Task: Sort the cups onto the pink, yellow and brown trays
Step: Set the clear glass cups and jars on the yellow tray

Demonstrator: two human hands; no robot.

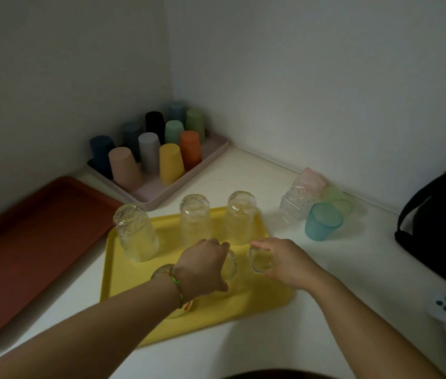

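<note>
Above the yellow tray (246, 306), the left hand (202, 265) curls around a clear glass (231, 265). The right hand (280, 259) grips a small glass (261, 260) near the tray's right edge.

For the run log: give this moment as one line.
left hand grips clear glass over yellow tray | right hand holds small glass | blue cup unsorted on table

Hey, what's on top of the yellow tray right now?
Three upside-down clear glasses stand along the far side of the yellow tray. The left hand grips a fourth glass, the right hand a fifth glass. A sixth glass is mostly covered by the left wrist.
</note>
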